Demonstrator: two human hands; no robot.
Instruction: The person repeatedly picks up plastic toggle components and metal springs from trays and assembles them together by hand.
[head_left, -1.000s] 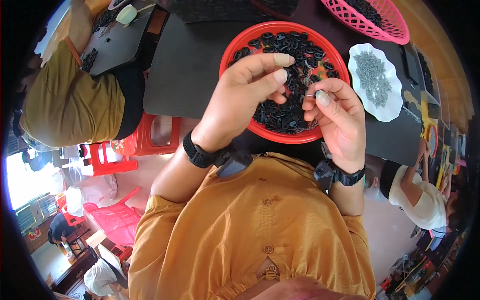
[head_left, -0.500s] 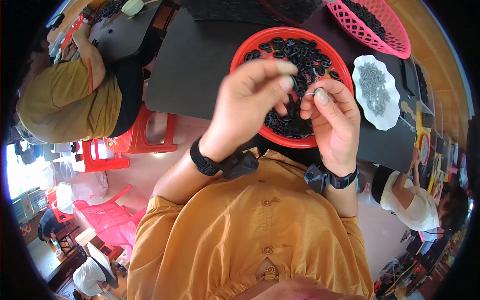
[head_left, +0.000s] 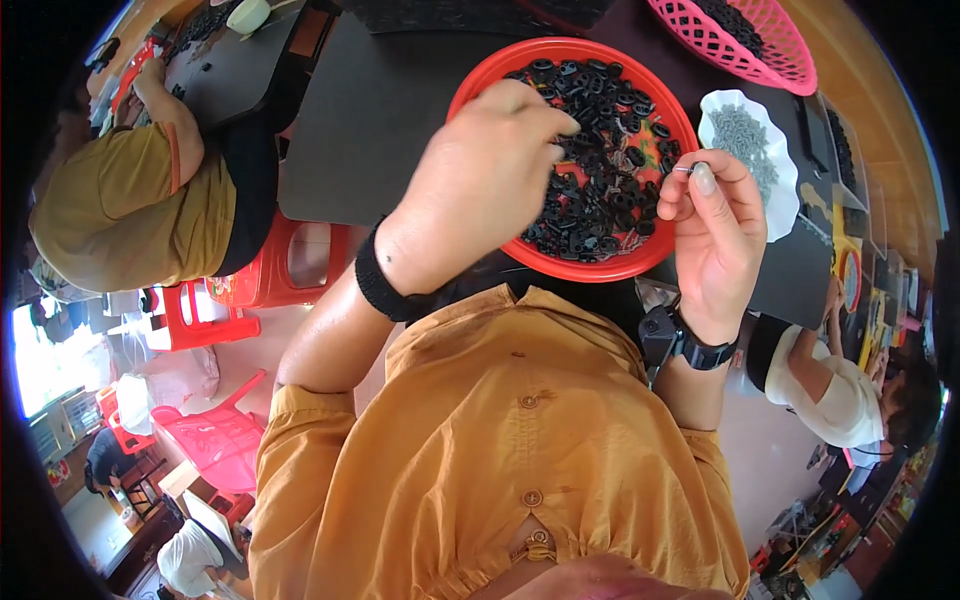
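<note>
My left hand (head_left: 490,175) is over the left part of a round red tray (head_left: 465,85), back of the hand upward. Its fingers are curled together and their tips are mostly hidden, so what they hold, if anything, does not show. Many small black oval plastic pieces (head_left: 600,150) with holes lie in the tray, with thin silvery bits among them. To the right of the tray, my right hand (head_left: 718,225) is raised with the palm partly turned up. Between its thumb and index finger it pinches a thin silvery piece (head_left: 683,169).
A white scalloped dish (head_left: 785,205) of small grey springs stands behind my right hand. Beyond it is a pink mesh basket (head_left: 790,65) with black parts. The dark table (head_left: 350,130) extends left. Other people sit at the left (head_left: 110,210) and right (head_left: 830,395).
My left hand has moved left and turned back-side up over the tray. My right hand has moved right, away from the tray's middle, still pinching the silvery piece.
</note>
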